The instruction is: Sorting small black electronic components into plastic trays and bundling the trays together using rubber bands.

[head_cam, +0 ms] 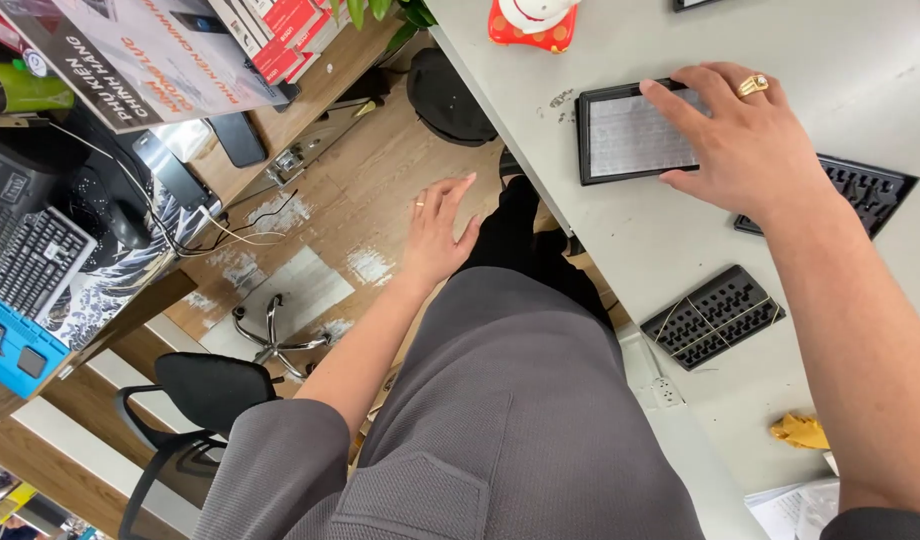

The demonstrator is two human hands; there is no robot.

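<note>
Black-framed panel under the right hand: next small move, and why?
Probably curl the fingers over the far edge for a grip. The right hand lies flat on the black-framed panel, palm down, covering its right side without closing on it. The panel rests flat on the white table. The left hand hangs open beside the leg, touching nothing, so it could support the near edge.

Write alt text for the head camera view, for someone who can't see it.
Looking down, the right hand lies flat on a black-framed flat panel on a pale table, beside two black keyboard pieces. The left hand hangs open and empty above the wooden floor, next to grey trousers.
</note>
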